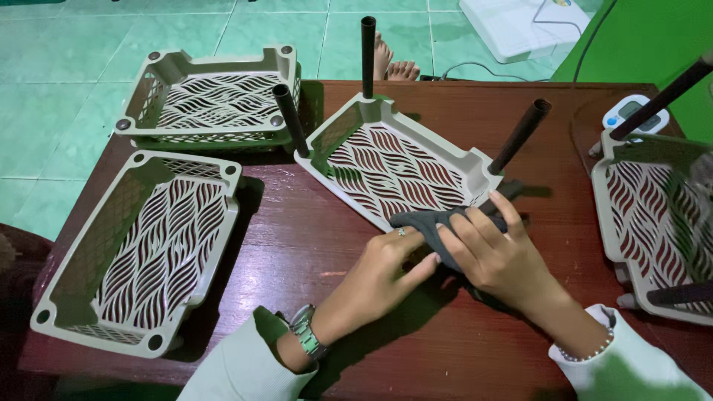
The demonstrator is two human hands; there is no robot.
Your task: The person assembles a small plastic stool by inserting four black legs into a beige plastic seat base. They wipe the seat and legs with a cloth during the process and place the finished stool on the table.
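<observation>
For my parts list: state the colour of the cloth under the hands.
Dark grey cloth, clearest in the head view, under both hands.

One head camera looks steeply down, close over the table (far floor apparently beyond).

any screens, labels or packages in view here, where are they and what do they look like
Small white device with a grey screen and blue trim: far right of the table, behind the right-hand tray, partly hidden by a dark tube.
White flat appliance: on the floor, top right; a small coloured label near its edge.
</observation>
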